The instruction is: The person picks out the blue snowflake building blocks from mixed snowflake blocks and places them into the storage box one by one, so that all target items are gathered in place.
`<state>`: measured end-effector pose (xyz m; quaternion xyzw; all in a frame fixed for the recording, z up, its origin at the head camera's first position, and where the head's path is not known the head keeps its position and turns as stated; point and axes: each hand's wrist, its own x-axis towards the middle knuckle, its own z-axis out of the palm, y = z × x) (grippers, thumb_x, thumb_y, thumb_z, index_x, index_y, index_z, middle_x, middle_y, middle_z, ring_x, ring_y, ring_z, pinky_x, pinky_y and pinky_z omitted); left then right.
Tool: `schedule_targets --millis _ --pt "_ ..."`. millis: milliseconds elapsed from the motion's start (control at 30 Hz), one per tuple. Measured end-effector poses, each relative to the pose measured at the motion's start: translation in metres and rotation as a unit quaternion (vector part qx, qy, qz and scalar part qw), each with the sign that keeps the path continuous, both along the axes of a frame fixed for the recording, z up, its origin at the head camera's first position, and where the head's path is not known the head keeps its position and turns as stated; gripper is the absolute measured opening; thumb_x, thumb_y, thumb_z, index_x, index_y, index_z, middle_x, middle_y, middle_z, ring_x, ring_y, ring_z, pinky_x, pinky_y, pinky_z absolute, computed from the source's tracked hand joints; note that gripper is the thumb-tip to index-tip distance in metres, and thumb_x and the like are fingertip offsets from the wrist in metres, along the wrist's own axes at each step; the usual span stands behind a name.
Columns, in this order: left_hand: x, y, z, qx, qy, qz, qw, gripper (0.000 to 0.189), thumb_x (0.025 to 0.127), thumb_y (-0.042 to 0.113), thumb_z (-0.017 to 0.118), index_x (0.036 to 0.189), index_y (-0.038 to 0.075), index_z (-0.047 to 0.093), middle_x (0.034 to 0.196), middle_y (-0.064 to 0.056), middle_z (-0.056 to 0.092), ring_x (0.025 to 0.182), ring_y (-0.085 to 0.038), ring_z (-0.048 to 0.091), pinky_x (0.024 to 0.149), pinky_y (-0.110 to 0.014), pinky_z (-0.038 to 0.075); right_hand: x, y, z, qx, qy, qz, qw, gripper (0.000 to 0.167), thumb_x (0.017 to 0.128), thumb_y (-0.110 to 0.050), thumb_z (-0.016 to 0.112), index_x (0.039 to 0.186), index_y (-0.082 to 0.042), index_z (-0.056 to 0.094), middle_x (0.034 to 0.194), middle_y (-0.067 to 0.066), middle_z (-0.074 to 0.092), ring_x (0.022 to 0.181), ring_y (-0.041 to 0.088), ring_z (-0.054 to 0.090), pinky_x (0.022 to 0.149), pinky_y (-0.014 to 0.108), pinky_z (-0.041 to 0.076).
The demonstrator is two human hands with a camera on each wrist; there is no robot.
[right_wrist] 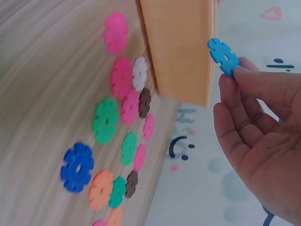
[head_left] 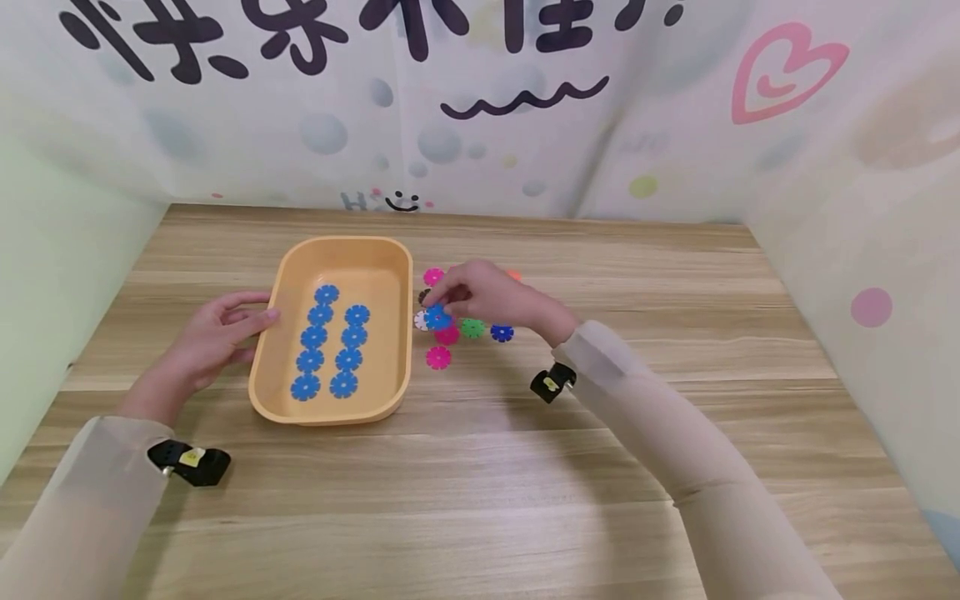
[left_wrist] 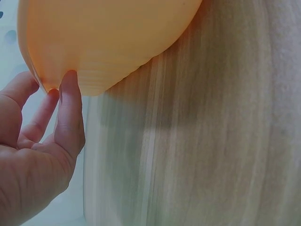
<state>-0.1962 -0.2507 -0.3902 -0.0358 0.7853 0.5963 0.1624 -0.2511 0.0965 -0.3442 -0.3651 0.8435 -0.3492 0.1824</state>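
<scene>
My left hand [head_left: 206, 340] holds the left rim of a yellow-orange plastic tray [head_left: 387, 333], its thumb lapping over the edge. The left wrist view shows that hand's fingertips against the tray wall [left_wrist: 117, 37]. Inside lie two columns of blue snowflake discs [head_left: 313, 337], several in each. My right hand [head_left: 491, 292] pinches a light blue snowflake disc [right_wrist: 218, 50] between thumb and fingers, above the table just right of the tray. Below this hand, pink [head_left: 438, 357], green [head_left: 472, 328], white and dark blue discs [head_left: 502, 332] lie loose, some of them hidden by it in the head view.
The right wrist view also shows orange [right_wrist: 100, 190] and brown discs [right_wrist: 132, 183] on the wooden table [head_left: 480, 500]. A printed white cloth [head_left: 480, 150] hangs behind the table's back edge. Each wrist carries a black camera band [head_left: 189, 462].
</scene>
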Motion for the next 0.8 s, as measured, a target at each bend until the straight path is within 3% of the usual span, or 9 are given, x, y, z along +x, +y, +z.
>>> schedule_targets --millis 367,633,800 --pt "0.0 0.001 -0.001 0.002 -0.001 0.002 1.0 0.025 0.089 0.031 0.059 0.111 0.027 0.046 0.088 0.018 0.06 0.077 -0.003 0.062 0.064 -0.026 0.054 -0.009 -0.029 0.006 0.02 -0.018 0.037 0.999 0.02 0.085 0.007 0.06 0.102 0.001 0.069 0.099 0.005 0.066 0.085 0.012 0.059 0.076 0.018 0.049" --pt "0.001 0.001 -0.001 0.005 -0.001 0.001 1.0 0.023 0.09 0.03 0.059 0.109 0.028 0.046 0.088 0.018 0.06 0.077 -0.003 0.062 0.064 -0.026 0.054 -0.026 -0.049 0.011 0.033 -0.035 0.077 0.9959 0.019 0.085 0.008 0.058 0.101 0.005 0.068 0.096 0.009 0.067 0.079 0.015 0.059 0.074 0.023 0.051" --pt "0.0 0.0 -0.001 0.012 -0.002 0.001 0.9999 0.021 0.09 0.029 0.058 0.107 0.029 0.046 0.088 0.018 0.061 0.078 -0.003 0.062 0.064 -0.026 0.054 -0.036 -0.066 0.016 0.047 -0.031 0.101 0.9933 0.021 0.083 0.011 0.058 0.101 0.004 0.068 0.097 0.01 0.067 0.083 0.014 0.06 0.075 0.019 0.049"
